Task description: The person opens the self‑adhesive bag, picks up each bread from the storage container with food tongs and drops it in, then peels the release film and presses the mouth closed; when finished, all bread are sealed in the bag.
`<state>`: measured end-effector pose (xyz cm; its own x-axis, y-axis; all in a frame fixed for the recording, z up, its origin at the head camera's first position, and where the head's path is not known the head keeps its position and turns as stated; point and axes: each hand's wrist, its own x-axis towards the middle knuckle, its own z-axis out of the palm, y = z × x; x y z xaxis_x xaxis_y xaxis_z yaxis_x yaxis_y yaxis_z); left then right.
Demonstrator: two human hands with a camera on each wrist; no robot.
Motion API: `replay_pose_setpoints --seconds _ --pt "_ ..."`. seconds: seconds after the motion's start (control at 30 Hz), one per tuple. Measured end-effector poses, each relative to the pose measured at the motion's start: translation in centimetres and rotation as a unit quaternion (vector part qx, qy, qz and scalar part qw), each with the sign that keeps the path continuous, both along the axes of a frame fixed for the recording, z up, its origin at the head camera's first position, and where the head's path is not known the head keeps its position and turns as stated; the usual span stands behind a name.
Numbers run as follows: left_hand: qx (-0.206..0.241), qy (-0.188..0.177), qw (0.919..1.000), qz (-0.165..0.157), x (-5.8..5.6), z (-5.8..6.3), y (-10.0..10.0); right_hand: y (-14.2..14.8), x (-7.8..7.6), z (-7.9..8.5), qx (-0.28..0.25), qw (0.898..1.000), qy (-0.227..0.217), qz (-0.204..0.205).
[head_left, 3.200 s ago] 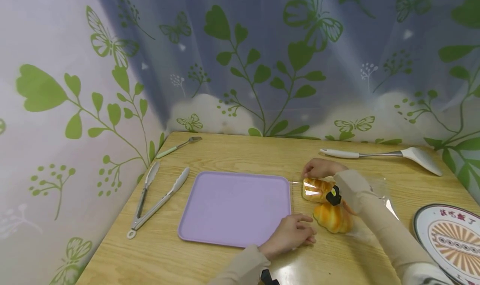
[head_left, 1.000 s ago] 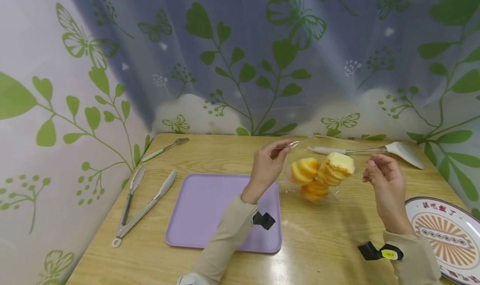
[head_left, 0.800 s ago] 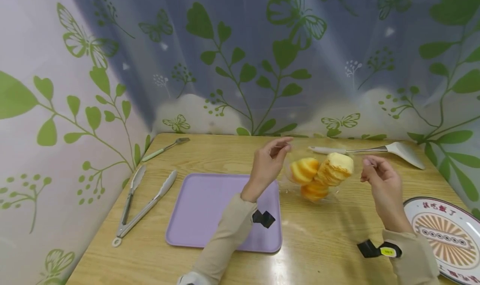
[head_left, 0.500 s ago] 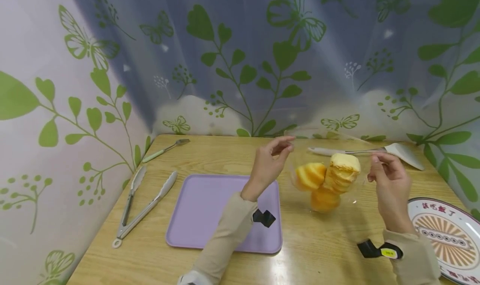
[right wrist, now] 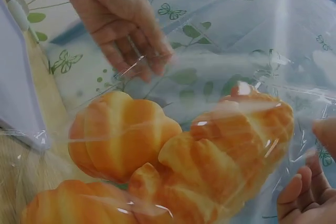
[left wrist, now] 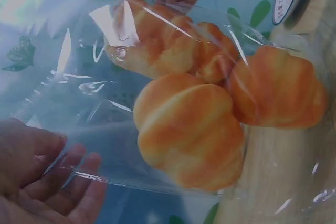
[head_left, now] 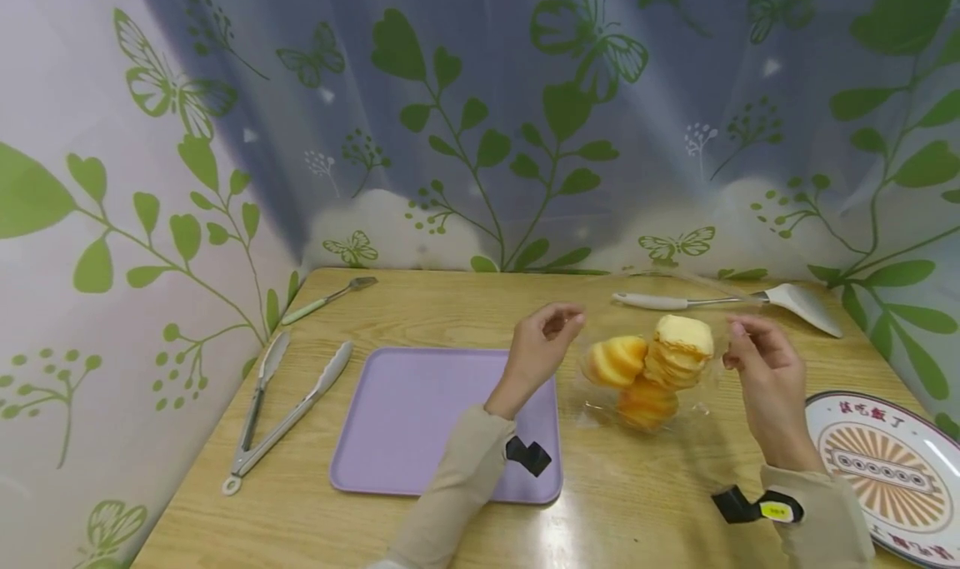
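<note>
Three bread rolls sit inside a clear plastic bag point(right wrist: 210, 69), held up by its two sides above the right part of the table. One is a pale-topped, layered bread point(head_left: 681, 351); a rounded ridged bun point(head_left: 615, 361) lies left of it, and another bun point(head_left: 648, 404) is lowest. My left hand point(head_left: 542, 344) pinches the bag's left edge between thumb and fingers, also seen in the left wrist view, where the left hand point(left wrist: 47, 177) is at lower left. On the other side my right hand point(head_left: 768, 377) pinches the right edge, its fingers point(right wrist: 304, 187) partly cut off in the right wrist view.
A lilac tray point(head_left: 442, 419) lies under my left forearm. Left of it are spread tongs point(head_left: 292, 419) and a green-handled fork point(head_left: 330, 298). A white-handled spatula point(head_left: 720, 301) lies along the back, and a patterned plate point(head_left: 885, 469) stands at right, close to my right wrist.
The bag of bread has come up off the table between both hands, after the right hand reached over it. In the last half second the left hand has dropped slightly and the bag tilted.
</note>
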<state>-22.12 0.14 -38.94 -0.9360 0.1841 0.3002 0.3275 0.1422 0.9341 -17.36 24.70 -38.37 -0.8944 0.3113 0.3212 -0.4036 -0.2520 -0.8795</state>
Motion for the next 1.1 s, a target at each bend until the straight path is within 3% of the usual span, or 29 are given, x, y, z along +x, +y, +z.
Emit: replay_pose_setpoints --seconds 0.2,0.57,0.77,0.93,1.1 --pt "0.039 -0.002 0.9992 -0.005 0.2 -1.0 0.4 0.2 -0.3 -0.6 0.021 1.000 0.015 0.003" --pt "0.079 0.010 0.9964 -0.030 0.6 -0.7 1.1 0.5 -0.9 -1.2 0.080 0.996 -0.027 -0.016" --pt "0.087 0.033 0.9950 -0.037 0.8 -0.9 1.8 0.6 -1.0 -0.9 0.080 0.994 -0.040 -0.057" --pt "0.105 0.050 0.9923 -0.041 1.2 -0.7 2.3 0.6 -0.9 -0.7 0.107 0.988 -0.007 -0.111" --pt "0.083 0.061 0.9943 -0.028 1.1 -0.3 2.5 0.8 -0.5 -0.5 0.145 0.976 0.047 -0.153"
